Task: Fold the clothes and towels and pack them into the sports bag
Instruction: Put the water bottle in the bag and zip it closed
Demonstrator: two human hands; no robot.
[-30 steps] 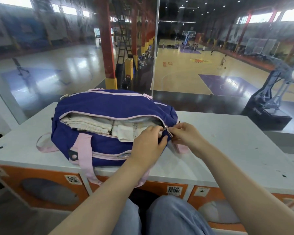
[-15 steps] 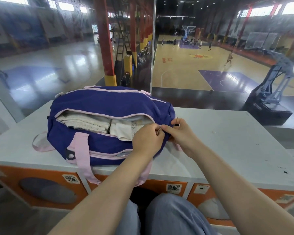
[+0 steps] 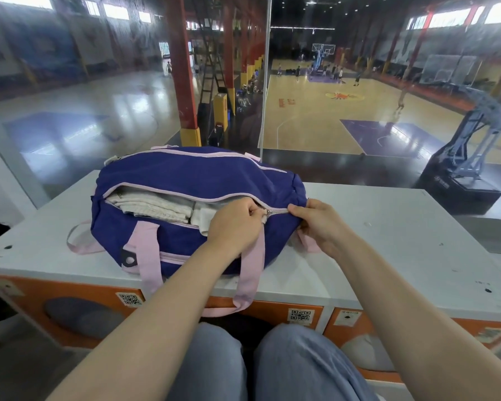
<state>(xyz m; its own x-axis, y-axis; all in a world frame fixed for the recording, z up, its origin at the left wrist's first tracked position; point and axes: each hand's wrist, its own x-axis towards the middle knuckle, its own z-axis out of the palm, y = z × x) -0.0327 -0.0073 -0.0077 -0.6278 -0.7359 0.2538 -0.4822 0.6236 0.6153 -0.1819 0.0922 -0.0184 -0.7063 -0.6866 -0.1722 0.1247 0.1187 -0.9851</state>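
A purple sports bag (image 3: 185,175) with pink straps lies on a white table (image 3: 388,241). Its top zipper is mostly open, and folded pale clothes and towels (image 3: 154,205) show inside. My left hand (image 3: 235,227) pinches the zipper pull (image 3: 269,213) near the bag's right end. My right hand (image 3: 321,224) grips the bag's fabric at its right end, just past the shut stretch of zipper.
A glass wall stands right behind the table, with a basketball hall beyond it. A pink strap (image 3: 249,282) hangs over the table's front edge above orange panels (image 3: 81,296). My knees in blue jeans (image 3: 295,363) are below the edge.
My left hand has drawn the zipper pull a little leftward, shutting a short stretch at the bag's right end. My right hand stays at that end.
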